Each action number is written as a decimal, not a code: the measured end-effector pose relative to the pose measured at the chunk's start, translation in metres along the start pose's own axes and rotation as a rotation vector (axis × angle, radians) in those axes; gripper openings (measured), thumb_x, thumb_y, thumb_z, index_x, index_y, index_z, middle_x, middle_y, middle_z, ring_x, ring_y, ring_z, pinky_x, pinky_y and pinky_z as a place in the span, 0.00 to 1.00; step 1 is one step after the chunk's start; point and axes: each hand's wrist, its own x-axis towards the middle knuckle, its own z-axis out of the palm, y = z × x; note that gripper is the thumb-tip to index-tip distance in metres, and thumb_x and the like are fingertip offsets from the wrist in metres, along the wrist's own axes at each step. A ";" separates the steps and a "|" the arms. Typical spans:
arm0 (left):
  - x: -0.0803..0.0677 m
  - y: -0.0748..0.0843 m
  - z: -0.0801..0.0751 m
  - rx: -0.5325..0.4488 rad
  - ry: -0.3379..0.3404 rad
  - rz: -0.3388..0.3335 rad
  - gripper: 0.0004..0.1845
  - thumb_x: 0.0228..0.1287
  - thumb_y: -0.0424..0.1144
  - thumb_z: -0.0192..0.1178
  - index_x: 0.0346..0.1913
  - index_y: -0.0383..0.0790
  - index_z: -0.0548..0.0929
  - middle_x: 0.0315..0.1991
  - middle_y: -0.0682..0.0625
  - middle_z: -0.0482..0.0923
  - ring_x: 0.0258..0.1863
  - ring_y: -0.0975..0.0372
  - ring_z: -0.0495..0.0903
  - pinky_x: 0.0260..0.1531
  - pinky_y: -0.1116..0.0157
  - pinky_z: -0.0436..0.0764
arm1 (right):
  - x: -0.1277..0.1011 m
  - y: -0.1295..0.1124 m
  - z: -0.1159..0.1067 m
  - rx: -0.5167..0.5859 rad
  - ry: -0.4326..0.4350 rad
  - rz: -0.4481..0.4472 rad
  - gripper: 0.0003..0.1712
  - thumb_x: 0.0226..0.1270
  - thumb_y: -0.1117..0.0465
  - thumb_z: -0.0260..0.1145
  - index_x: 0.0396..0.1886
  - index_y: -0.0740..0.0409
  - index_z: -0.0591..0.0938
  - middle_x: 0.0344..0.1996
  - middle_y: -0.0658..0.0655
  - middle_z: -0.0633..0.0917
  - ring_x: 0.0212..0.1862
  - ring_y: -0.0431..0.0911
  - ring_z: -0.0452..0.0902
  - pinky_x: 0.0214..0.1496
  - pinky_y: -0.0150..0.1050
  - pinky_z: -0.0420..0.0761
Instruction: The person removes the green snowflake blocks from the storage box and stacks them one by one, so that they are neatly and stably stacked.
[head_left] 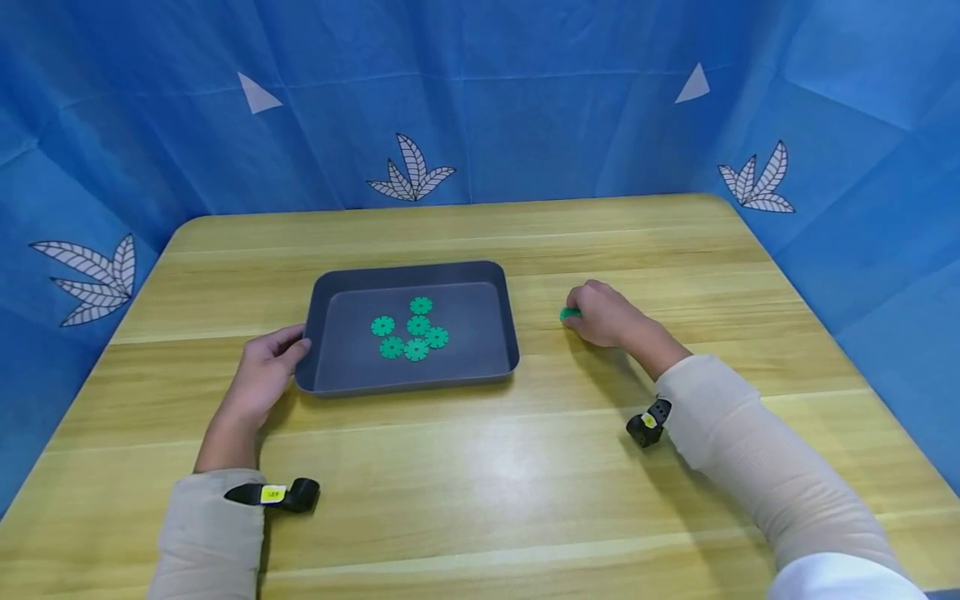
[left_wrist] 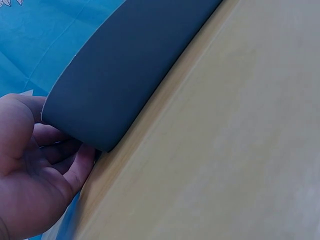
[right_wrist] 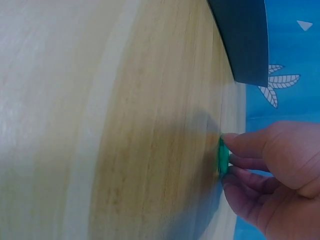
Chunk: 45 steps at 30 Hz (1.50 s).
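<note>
A dark grey rectangular tray lies on the table, with several green notched discs flat on its floor. My left hand grips the tray's left side, thumb over the rim; in the left wrist view the fingers of that hand reach under the tray's corner. To the right of the tray, my right hand pinches a green notched disc at the tabletop. The right wrist view shows this green disc edge-on between the thumb and fingertips of the right hand.
The wooden table has rounded far corners. A blue curtain with white leaf prints hangs behind it and along both sides. Each sleeve carries a small black wrist camera. The tray stands left of the right hand, with a gap of bare wood between.
</note>
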 end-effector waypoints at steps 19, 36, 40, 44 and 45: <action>0.001 -0.003 -0.001 -0.021 0.001 0.007 0.24 0.72 0.41 0.43 0.62 0.25 0.66 0.56 0.31 0.70 0.39 0.77 0.75 0.39 0.81 0.77 | 0.006 -0.011 -0.008 -0.024 0.034 -0.061 0.17 0.64 0.63 0.56 0.46 0.72 0.77 0.43 0.66 0.78 0.50 0.57 0.71 0.53 0.48 0.75; 0.002 -0.004 -0.001 -0.019 0.009 0.006 0.24 0.72 0.40 0.43 0.62 0.25 0.67 0.55 0.32 0.71 0.39 0.77 0.75 0.38 0.82 0.76 | 0.015 -0.045 -0.012 -0.004 0.105 -0.149 0.22 0.64 0.58 0.60 0.52 0.69 0.76 0.49 0.65 0.78 0.52 0.55 0.72 0.55 0.48 0.74; 0.001 -0.004 0.000 -0.018 0.001 0.004 0.24 0.72 0.41 0.43 0.62 0.26 0.67 0.56 0.33 0.71 0.40 0.76 0.74 0.39 0.82 0.75 | 0.017 -0.053 -0.008 0.007 0.119 -0.167 0.22 0.63 0.58 0.61 0.52 0.69 0.76 0.47 0.64 0.78 0.50 0.53 0.72 0.53 0.47 0.75; 0.002 -0.004 0.000 -0.018 0.002 0.004 0.24 0.72 0.41 0.44 0.62 0.26 0.67 0.57 0.33 0.70 0.41 0.76 0.74 0.39 0.83 0.75 | 0.019 -0.064 -0.004 0.004 0.130 -0.181 0.21 0.63 0.57 0.61 0.51 0.68 0.77 0.45 0.63 0.78 0.48 0.52 0.72 0.52 0.46 0.75; 0.002 -0.004 0.001 -0.017 0.003 0.004 0.24 0.72 0.41 0.44 0.62 0.26 0.67 0.57 0.33 0.70 0.42 0.76 0.74 0.39 0.83 0.75 | 0.019 -0.066 -0.004 0.005 0.131 -0.184 0.21 0.63 0.57 0.62 0.50 0.68 0.77 0.45 0.62 0.78 0.47 0.52 0.72 0.52 0.45 0.75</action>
